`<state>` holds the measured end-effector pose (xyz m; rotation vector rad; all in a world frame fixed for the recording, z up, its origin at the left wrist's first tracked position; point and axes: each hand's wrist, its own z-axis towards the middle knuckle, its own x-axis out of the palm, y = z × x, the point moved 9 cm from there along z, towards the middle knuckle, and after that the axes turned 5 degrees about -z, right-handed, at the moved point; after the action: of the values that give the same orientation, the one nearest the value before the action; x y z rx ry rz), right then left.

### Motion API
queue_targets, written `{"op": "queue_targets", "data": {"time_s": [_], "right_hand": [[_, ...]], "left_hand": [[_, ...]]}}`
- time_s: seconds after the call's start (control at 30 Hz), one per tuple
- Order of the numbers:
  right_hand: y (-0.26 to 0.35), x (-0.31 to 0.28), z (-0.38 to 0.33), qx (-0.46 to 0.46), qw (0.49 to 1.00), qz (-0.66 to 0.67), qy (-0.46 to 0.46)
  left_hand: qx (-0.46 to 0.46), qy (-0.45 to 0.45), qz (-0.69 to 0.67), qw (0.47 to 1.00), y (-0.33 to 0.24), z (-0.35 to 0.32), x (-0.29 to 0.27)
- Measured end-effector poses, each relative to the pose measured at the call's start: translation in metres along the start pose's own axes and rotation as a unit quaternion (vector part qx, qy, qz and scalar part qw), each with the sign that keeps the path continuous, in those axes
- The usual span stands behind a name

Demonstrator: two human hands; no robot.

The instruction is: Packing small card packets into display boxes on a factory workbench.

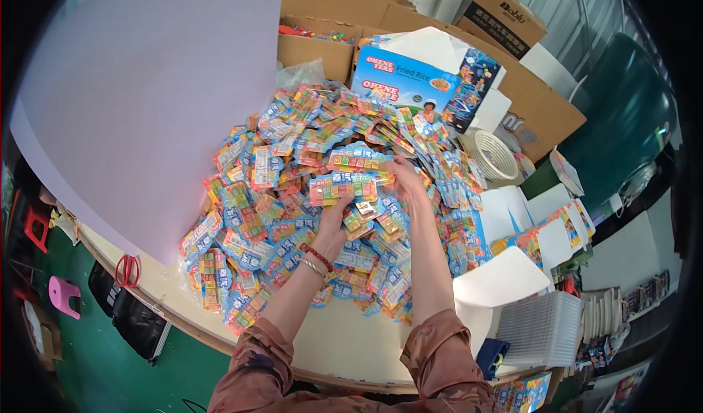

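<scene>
Left hand [334,221] pinching a flat shiny pack [341,188], right hand [407,179] gripping a second pack [357,160], both lengthwise left-to-right, over a messy heap [274,219].

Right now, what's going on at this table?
A person's left hand holds a colorful flat packet over a big loose pile of similar packets. The right hand is at the right end of another packet just beyond it; whether it grips that one is hard to tell. The pile covers much of the table, with a blue printed box behind it and a white basket to the right.
</scene>
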<state>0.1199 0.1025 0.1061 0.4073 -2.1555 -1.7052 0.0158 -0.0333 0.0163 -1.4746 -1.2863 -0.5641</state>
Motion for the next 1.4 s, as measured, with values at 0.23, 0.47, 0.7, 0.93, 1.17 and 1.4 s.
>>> {"op": "queue_targets", "data": {"time_s": [0.23,0.47,0.7,0.93,1.17,1.4], "right_hand": [[-0.058,-0.032,-0.098,-0.105,0.991,-0.066,-0.044],[-0.073,-0.048,-0.153,-0.164,0.976,0.031,-0.140],[-0.079,-0.015,-0.166,-0.061,0.992,0.082,-0.071],[-0.155,0.001,-0.221,-0.072,0.989,-0.001,-0.129],[-0.170,0.032,-0.255,-0.116,0.979,-0.158,-0.056],[-0.094,0.026,-0.192,-0.159,0.887,-0.370,-0.226]], "left_hand": [[0.031,0.035,-0.034,0.998,0.046,-0.064,-0.035],[0.036,0.023,0.052,0.998,0.053,-0.113,-0.073],[0.035,-0.029,0.072,0.996,0.059,-0.128,-0.113],[0.036,0.005,-0.024,0.999,0.059,-0.156,-0.113],[0.062,0.016,-0.040,0.997,0.059,-0.158,-0.132],[0.033,-0.012,-0.019,0.999,0.063,-0.155,-0.141]]}}
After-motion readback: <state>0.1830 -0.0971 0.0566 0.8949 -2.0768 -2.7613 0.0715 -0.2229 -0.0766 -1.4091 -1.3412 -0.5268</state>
